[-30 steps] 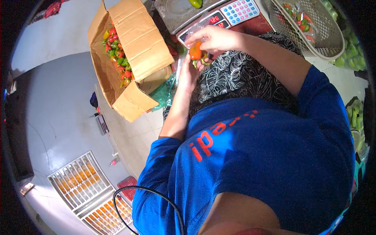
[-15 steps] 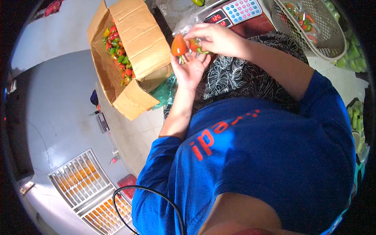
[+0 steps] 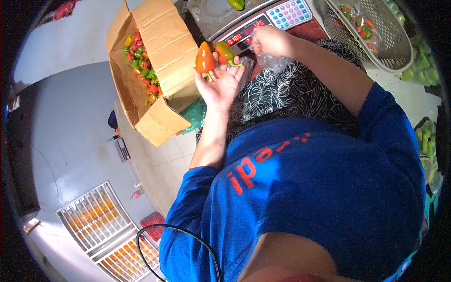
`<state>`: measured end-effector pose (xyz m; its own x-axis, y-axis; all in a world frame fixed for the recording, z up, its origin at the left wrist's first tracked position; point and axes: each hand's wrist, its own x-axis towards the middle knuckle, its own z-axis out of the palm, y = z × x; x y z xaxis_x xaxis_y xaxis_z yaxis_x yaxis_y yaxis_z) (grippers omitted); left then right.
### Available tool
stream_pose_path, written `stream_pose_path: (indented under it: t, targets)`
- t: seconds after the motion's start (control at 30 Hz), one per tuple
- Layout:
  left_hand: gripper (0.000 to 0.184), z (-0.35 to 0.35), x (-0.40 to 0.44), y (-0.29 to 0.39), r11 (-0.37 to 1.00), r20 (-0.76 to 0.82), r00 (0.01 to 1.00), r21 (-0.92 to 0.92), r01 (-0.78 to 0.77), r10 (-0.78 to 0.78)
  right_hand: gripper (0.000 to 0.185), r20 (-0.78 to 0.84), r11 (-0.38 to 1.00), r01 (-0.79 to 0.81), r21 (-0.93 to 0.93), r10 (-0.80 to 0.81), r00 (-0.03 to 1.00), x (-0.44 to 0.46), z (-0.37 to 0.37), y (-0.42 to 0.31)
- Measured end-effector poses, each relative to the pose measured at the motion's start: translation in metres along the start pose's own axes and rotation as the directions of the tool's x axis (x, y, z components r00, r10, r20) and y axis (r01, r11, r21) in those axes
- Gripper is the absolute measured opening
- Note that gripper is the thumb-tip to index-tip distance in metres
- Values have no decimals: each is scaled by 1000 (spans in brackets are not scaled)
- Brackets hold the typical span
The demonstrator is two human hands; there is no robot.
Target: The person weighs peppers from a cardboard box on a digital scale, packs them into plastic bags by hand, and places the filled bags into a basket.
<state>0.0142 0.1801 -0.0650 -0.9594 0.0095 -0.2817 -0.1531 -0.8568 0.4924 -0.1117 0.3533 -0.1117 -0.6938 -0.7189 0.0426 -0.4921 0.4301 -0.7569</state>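
My left hand is turned palm up, with two peppers at its fingers. One is an orange-red pepper, the other a green-and-orange pepper with its green stem toward the fingertips. My right hand is closed in a pinch on a crumpled clear plastic bag in front of the scale. On the scale's metal plate lies a green pepper. Red digits glow on its display beside a keypad.
An open cardboard box of red, green and yellow peppers stands at the left. At the right is a slatted plastic basket with bagged peppers. A green plastic bag sits by the box. Patterned black fabric covers my lap.
My right hand has moved right, away from the peppers, drawing the clear bag with it. My left hand has shifted slightly left with both peppers. More of the scale display now shows.
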Motion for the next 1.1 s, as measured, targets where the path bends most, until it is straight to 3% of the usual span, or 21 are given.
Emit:
stream_pose_path:
  t: [0.07,0.17,0.2,0.27,0.33,0.37,0.43,0.47,0.57,0.6,0.7,0.83,0.87,0.97,1.0,1.1]
  targets:
    - [55,7,-3,0,997,67,998,-74,7,-2,15,41,980,-51,-194,61,997,-2,1,5]
    - [55,20,-4,-2,997,83,997,-79,6,1,27,-39,969,151,-197,-162,986,5,14,21]
    - [53,23,-4,-4,998,74,997,-62,4,1,30,18,995,91,28,-92,996,-1,5,9]
    - [56,26,-1,-7,999,107,994,46,-11,6,39,171,890,-82,449,5,985,-16,-20,-27]
    - [59,23,9,-11,990,144,990,136,-31,12,43,260,756,-124,642,-62,964,-9,-16,-21]
    - [60,19,14,-12,997,158,987,72,17,-28,46,296,673,-153,724,-104,949,-6,-14,-18]
    - [64,11,24,-12,992,193,976,-55,118,-105,42,309,609,-179,773,-114,944,-5,-13,-13]
    - [66,5,28,-12,990,270,956,-39,134,-119,41,314,575,-192,796,-119,942,-5,-13,-12]
    - [71,-6,30,-15,985,221,960,51,167,-174,46,243,561,-107,821,-174,954,-4,-18,-12]
    - [68,-4,27,-20,968,138,977,217,128,-161,52,208,547,-151,823,-44,977,-5,-16,-15]
    - [71,-27,18,-33,871,-9,971,441,217,-238,61,295,541,-241,806,-15,955,-8,-29,-24]
    - [70,-42,15,-36,922,58,958,293,253,-281,50,381,501,-232,834,-216,899,-3,-21,-18]
    - [69,-42,17,-32,935,81,955,240,259,-285,40,334,456,-206,866,-220,917,-1,-15,-16]
    - [68,-34,19,-23,975,21,982,123,183,-187,39,248,392,-159,906,-188,950,2,-16,-13]
    - [65,-33,18,-19,985,-3,987,61,159,-159,44,86,586,-24,810,-78,993,5,-14,-6]
    - [53,-19,13,-8,996,71,994,4,84,-84,46,-107,918,65,391,-25,994,11,-10,11]
